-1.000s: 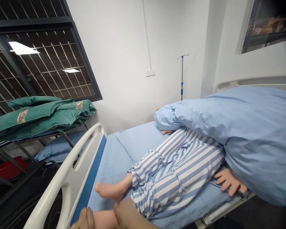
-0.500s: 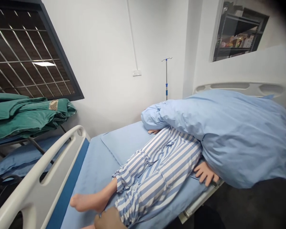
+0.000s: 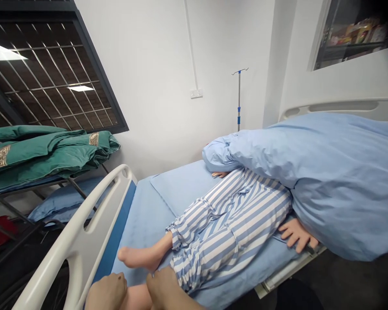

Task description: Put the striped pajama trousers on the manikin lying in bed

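At the bottom of the view, my left hand [image 3: 106, 292] is closed around the foot end of a manikin's near leg [image 3: 137, 297]. My right hand [image 3: 166, 286] is wrapped over the same leg, close to the trouser cuff. Most of that foot is hidden by my left hand. The manikin's far bare foot [image 3: 139, 257] lies on the sheet just beyond my hands. Blue-and-white striped trousers [image 3: 239, 224] cover both legs. A bunched light blue quilt [image 3: 326, 172] lies over the upper body, leaving one manikin hand [image 3: 298, 234] showing at the near mattress edge.
The bed's beige footboard [image 3: 74, 232] rises at my left. Green folded covers [image 3: 51, 150] lie on a rack beyond it, with a red container [image 3: 1, 232] below. A drip stand [image 3: 239, 99] stands by the far wall. The headboard [image 3: 342, 107] is at right.
My left hand has come into view at the foot of the near leg. My right hand stays on the lower leg. The view has shifted left, so the scene appears further right.
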{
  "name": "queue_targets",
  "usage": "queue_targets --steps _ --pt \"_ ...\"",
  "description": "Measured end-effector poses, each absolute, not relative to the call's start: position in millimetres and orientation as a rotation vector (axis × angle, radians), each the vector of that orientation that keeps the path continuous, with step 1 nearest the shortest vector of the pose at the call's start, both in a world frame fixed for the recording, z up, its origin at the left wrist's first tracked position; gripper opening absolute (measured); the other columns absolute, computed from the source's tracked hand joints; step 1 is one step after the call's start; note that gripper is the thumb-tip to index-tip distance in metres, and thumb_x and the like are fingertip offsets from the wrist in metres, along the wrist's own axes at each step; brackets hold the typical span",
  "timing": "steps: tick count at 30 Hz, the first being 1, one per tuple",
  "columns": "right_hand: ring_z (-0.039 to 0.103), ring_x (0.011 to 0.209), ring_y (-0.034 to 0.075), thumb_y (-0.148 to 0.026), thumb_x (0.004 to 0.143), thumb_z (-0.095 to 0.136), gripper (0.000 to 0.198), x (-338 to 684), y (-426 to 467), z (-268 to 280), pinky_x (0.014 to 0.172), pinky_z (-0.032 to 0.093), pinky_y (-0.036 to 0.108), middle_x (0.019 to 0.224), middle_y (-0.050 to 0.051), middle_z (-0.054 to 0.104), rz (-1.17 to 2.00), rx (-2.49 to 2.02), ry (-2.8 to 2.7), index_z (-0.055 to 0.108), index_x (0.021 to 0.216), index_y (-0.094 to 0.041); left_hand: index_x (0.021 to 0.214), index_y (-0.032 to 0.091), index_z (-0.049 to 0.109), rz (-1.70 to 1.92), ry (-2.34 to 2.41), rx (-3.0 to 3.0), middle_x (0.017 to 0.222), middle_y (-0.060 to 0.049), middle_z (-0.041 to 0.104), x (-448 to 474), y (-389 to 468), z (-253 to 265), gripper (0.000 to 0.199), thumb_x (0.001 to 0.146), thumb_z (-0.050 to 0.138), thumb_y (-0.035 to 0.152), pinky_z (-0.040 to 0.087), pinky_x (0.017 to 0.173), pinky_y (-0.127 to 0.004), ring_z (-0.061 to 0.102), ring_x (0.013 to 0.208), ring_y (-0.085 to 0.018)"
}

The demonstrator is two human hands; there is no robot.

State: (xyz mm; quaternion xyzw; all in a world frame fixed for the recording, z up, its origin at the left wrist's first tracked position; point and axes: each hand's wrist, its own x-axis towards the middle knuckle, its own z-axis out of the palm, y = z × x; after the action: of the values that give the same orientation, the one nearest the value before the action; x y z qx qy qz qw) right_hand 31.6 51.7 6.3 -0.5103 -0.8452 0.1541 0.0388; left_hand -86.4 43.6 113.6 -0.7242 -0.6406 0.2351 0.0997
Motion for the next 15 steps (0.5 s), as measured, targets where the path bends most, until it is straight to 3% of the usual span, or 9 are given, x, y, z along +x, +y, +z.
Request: queue_targets --steps 6,15 --pt "0.061 0.069 0.029 -0.052 0.052 0.062 0.066 37.1 43.1 20.1 0.058 0.046 0.040 0.084 0.015 0.064 0.406 -1.555 -2.691 0.051 0.103 -0.013 0.083 0.016 0.067 0.558 -1.908 -2.200 0.082 -0.016 0.065 -80.7 38.8 105.5 0.031 0.070 0.039 0.022 0.042 0.066 -0.036 0.060 0.078 -0.027" --pt "0.061 0.067 0.027 -0.050 0.044 0.065 0.066 41.1 36.1 21.0 0.059 0.046 0.038 0.081 0.012 0.064 0.307 -1.535 -2.654 0.052 0.099 -0.015 0.082 0.015 0.065 0.297 -2.071 -2.149 0.076 -0.014 0.063 -84.6 28.5 99.0 0.033 0.074 0.033 0.020 0.041 0.064 -0.036 0.060 0.073 -0.025"
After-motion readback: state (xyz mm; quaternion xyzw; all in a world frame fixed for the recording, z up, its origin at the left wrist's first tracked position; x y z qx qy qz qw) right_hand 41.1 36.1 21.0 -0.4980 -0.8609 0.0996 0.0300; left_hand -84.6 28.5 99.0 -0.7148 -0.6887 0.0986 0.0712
